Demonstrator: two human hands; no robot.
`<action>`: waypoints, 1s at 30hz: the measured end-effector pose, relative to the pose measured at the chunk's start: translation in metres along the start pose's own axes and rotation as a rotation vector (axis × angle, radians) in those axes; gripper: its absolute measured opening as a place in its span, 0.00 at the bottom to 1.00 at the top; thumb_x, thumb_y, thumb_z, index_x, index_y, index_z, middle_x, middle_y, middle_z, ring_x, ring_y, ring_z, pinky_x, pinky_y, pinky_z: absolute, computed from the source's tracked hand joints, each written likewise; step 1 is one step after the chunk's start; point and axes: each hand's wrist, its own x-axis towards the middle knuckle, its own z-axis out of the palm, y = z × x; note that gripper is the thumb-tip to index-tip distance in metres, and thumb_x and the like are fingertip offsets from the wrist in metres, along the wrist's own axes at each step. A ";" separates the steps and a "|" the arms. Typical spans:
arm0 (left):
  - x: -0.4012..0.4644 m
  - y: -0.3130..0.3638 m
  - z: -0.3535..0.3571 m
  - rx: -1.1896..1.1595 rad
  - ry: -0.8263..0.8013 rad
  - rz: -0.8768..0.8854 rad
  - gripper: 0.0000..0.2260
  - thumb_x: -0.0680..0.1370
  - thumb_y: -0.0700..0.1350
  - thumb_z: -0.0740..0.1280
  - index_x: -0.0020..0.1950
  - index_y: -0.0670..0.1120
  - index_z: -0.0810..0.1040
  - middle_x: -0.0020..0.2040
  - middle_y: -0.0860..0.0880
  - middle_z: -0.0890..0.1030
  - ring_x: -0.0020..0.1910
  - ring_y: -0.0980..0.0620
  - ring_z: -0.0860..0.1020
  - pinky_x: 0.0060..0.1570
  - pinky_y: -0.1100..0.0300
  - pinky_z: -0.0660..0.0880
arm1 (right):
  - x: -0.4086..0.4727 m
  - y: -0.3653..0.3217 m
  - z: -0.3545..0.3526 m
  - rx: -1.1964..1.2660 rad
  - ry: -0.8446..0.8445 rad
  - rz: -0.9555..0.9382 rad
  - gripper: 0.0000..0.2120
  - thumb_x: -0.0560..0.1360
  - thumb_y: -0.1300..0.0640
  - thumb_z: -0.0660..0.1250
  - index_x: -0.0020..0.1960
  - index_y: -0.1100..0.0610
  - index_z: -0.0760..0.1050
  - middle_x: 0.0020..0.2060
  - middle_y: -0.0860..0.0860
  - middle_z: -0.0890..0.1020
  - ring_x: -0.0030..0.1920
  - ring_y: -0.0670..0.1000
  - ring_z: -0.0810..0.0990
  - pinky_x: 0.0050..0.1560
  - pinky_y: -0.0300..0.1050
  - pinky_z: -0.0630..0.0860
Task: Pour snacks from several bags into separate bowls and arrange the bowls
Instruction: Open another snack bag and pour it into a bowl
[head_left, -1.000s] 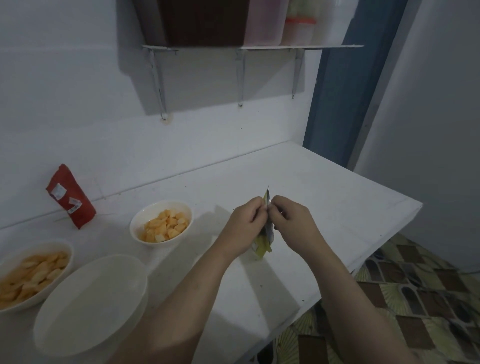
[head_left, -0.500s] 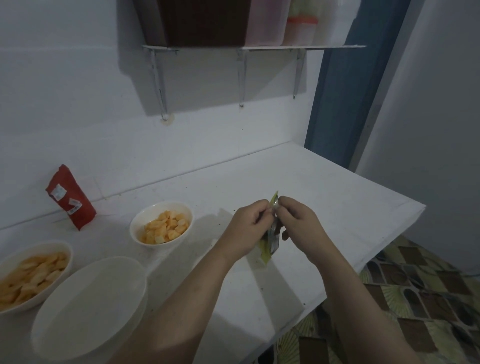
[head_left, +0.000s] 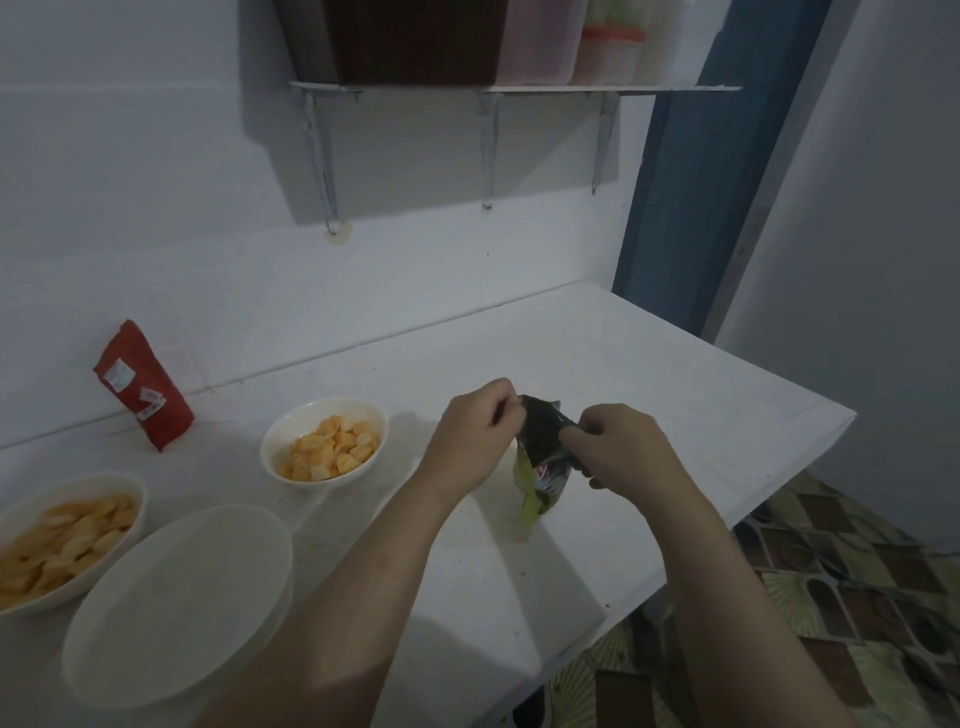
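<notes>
White counter (head_left: 649, 374) against a white wall: I see the left hand (head_left: 475, 434) and right hand (head_left: 618, 449) each pinching the small yellow-green foil snack bag (head_left: 540, 467) upright above the counter, right of the filled white bowl (head_left: 324, 441)

White counter (head_left: 649, 395), 3 bowls (head_left: 324, 439), red bag (head_left: 143, 387), green bag (head_left: 540, 483)

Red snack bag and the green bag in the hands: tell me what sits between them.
In the head view, a small white bowl of orange snack pieces sits on the counter between the red snack bag and the green bag.
</notes>
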 end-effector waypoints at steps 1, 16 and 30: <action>0.000 0.001 -0.001 0.027 0.009 0.005 0.11 0.80 0.43 0.60 0.37 0.46 0.68 0.30 0.50 0.71 0.31 0.52 0.69 0.34 0.48 0.71 | 0.000 -0.002 0.001 0.006 0.003 0.006 0.13 0.74 0.55 0.64 0.43 0.65 0.78 0.35 0.57 0.85 0.36 0.57 0.85 0.45 0.56 0.83; 0.004 0.016 -0.001 0.091 -0.168 -0.154 0.14 0.76 0.39 0.61 0.55 0.51 0.60 0.60 0.46 0.71 0.50 0.45 0.76 0.44 0.50 0.75 | -0.002 -0.011 0.001 0.044 0.057 0.018 0.12 0.78 0.59 0.59 0.46 0.67 0.76 0.39 0.60 0.83 0.39 0.59 0.85 0.46 0.59 0.83; 0.001 -0.021 0.011 -0.514 -0.112 -0.578 0.22 0.81 0.61 0.55 0.69 0.48 0.67 0.66 0.48 0.75 0.64 0.47 0.74 0.66 0.47 0.71 | -0.030 -0.027 -0.025 0.093 0.121 -0.097 0.12 0.80 0.58 0.58 0.45 0.66 0.73 0.42 0.60 0.81 0.44 0.61 0.82 0.44 0.66 0.80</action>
